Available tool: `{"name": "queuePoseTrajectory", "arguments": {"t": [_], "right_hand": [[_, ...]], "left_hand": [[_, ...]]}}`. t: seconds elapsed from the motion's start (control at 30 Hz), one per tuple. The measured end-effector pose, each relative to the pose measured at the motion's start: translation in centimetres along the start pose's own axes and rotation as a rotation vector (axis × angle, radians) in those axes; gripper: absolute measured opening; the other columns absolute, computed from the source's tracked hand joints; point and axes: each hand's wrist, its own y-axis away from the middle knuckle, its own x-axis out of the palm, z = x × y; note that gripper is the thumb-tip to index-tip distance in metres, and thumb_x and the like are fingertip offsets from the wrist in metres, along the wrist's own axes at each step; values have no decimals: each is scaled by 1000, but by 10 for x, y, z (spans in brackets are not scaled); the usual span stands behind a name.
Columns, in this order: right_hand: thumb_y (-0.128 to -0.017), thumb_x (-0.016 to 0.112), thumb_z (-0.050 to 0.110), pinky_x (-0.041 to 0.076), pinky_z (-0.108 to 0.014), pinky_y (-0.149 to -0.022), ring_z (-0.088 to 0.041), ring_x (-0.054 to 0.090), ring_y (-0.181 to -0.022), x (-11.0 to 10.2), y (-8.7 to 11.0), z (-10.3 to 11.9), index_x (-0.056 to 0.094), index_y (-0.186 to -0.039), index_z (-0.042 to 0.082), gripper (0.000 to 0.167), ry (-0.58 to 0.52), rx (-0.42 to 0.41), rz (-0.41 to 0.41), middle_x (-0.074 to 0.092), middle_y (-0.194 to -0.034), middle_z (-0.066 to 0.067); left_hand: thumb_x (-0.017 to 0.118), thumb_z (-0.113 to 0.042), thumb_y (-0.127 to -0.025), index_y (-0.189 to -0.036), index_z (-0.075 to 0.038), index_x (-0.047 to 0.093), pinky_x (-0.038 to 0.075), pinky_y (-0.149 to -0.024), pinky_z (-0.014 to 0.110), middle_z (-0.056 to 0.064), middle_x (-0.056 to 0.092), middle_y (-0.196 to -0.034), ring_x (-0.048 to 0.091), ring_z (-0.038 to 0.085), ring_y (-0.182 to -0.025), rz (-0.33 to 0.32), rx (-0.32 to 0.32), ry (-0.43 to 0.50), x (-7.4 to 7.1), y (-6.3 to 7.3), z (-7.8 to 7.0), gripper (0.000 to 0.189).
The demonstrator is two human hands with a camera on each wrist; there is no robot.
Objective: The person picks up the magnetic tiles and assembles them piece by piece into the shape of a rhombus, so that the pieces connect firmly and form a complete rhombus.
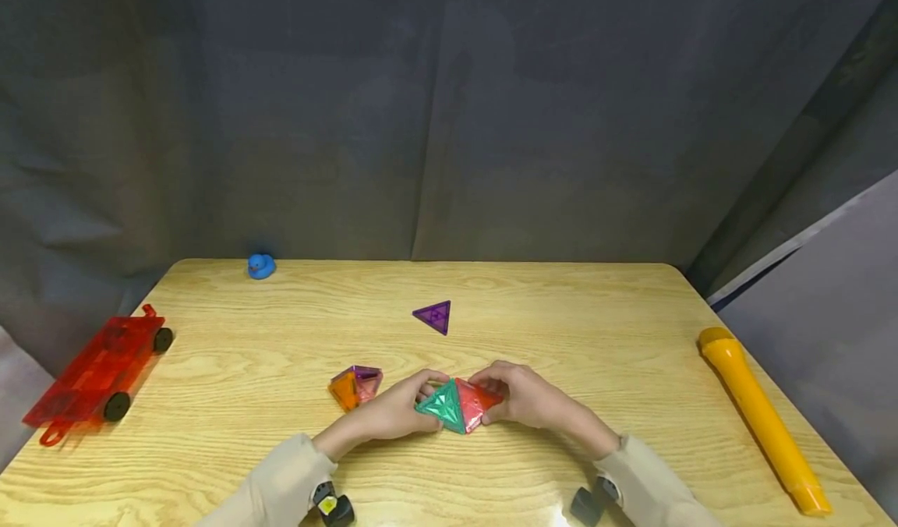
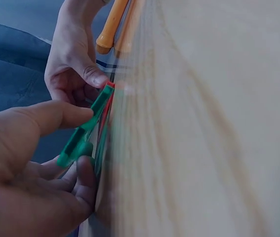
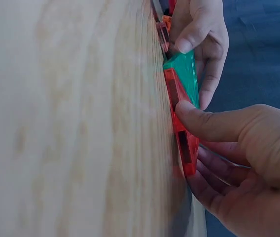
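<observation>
A green triangular magnetic tile (image 1: 443, 404) and a red triangular magnetic tile (image 1: 471, 404) meet edge to edge, close over the wooden table. My left hand (image 1: 397, 408) pinches the green one between thumb and fingers at its outer side. From the other side, my right hand (image 1: 528, 396) grips the red one, its thumb (image 3: 199, 118) on the near edge. Both wrist views show the tiles tilted. Just left of my left hand sits a small cluster of orange, pink and purple tiles (image 1: 356, 387), joined at their edges. Farther back lies a purple triangular tile (image 1: 435, 316).
A red see-through toy car base (image 1: 98, 371) with black wheels stands at the table's left edge. A blue toy duck (image 1: 261, 267) is at the back left. Along the right edge lies a long yellow stick (image 1: 765, 422) with a knobbed end. Dark cloth (image 1: 435, 122) hangs behind the table (image 1: 575, 316).
</observation>
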Motion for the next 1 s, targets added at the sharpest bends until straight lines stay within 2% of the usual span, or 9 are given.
{"name": "queuePoseTrajectory", "arguments": {"t": [0.17,0.37,0.63,0.8,1.0], "right_hand": [[-75,80,20,48,-23,-75,-12,53,-85,2,1,-1,64,-117,2,48,-33,-5,16,59,-96,1],[-75,81,20,47,-22,-71,-10,52,-81,3,3,0,65,-113,0,46,-34,-28,13,58,-91,1],[-76,80,16,47,-20,-69,-10,50,-77,7,3,6,64,-111,-3,43,-59,-21,33,57,-88,-1],[-77,79,14,48,-19,-68,-10,50,-76,8,4,10,63,-112,-5,43,-47,-32,42,57,-87,-1],[-78,79,14,47,-19,-67,-10,50,-76,9,3,13,63,-113,-4,43,-38,-3,58,56,-88,0]], "left_hand": [[69,-13,-85,-138,-5,44,45,-86,35,10,54,-119,51,21,-105,-5,-13,44,-1,0,2,59],[67,-15,-87,-138,-4,46,46,-76,30,11,56,-118,54,19,-94,1,-25,82,-3,1,-1,56],[64,-15,-91,-140,1,43,43,-65,23,7,59,-99,52,15,-82,20,12,105,-3,3,-3,56],[64,-15,-92,-141,2,41,44,-68,21,8,55,-108,53,16,-88,31,49,81,-3,5,-3,57],[66,-18,-91,-140,1,42,46,-74,23,8,53,-112,52,17,-96,10,53,46,-2,8,-6,58]]}}
